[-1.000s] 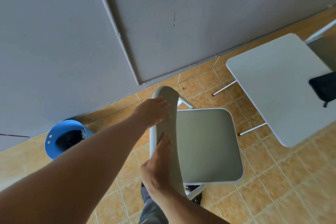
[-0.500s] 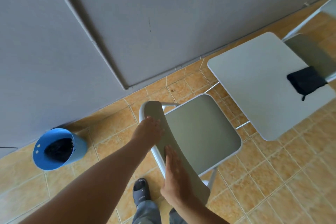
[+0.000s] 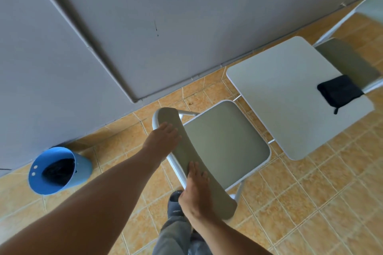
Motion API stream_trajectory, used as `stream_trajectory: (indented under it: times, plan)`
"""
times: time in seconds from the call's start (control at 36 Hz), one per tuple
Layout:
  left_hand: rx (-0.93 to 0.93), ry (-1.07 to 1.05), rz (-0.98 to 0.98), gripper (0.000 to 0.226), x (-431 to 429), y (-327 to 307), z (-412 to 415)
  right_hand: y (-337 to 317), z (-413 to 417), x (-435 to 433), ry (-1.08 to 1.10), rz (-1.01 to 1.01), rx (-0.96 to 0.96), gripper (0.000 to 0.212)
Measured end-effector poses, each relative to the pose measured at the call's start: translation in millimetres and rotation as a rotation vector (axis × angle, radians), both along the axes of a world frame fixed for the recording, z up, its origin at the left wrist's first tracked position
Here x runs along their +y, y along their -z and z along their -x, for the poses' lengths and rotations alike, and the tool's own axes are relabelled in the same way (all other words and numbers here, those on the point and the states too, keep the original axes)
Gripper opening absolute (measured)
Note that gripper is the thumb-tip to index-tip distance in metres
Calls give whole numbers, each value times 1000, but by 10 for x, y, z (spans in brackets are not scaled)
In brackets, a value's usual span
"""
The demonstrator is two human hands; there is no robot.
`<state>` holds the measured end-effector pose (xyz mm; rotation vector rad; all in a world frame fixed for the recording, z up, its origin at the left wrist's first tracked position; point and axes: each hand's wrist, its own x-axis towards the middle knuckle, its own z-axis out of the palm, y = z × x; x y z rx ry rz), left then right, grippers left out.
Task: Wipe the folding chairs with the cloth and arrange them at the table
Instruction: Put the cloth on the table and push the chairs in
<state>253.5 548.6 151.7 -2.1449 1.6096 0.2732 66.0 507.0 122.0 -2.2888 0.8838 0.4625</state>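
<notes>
**Two hands on the backrest, chair almost at the table**

Both hands grip the padded backrest of the folding chair (image 3: pixel 223 143). The left hand (image 3: pixel 163 138) curls over its far end and the right hand (image 3: pixel 195 190) lies along the near end, fingers (image 3: pixel 191 168) stretched flat on the pad with the thumb hidden behind. The chair stands unfolded on its legs, seat facing the small white table (image 3: pixel 290 97), front edge just beside the table's rim but not under it.

A thin tube frame with a cushioned seat should be light and stiff, easy to lift or drag. The top of the backrest, one hand toward each end, looks the sensible hold; the hinge could fold if lifted by the seat, and the legs may catch in the tile joints.

A dark cloth (image 3: pixel 339 91) lies on the table's far edge, near a second chair (image 3: pixel 348 62) on the opposite side. Orange floor tiles (image 3: pixel 310 203) run to a grey wall (image 3: pixel 165 16), where a blue bucket (image 3: pixel 56 170) with something dark inside stands well apart to the left.
</notes>
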Motion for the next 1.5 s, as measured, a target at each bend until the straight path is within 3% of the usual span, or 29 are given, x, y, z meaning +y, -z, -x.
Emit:
stream_trajectory:
  times: [0.31,0.67,0.81,1.0,1.17,1.5]
  plan:
    - [-48,-1,-12,45,-692,33,-227,-93,-241,-596,95,45,-14,80]
    - [-23,-15,-14,43,-500,189,-203,-27,-204,-489,75,-21,9,89]
    - [4,60,-62,55,-536,142,-301,-86,-176,-631,82,-118,29,96]
    - [164,216,-40,75,-547,107,-388,-31,-152,-573,80,-66,23,95]
    - [188,210,-182,67,-632,63,-385,-3,-157,-494,56,16,-8,90]
    - [213,237,-82,51,-800,79,-163,-5,66,-504,179,36,-27,89]
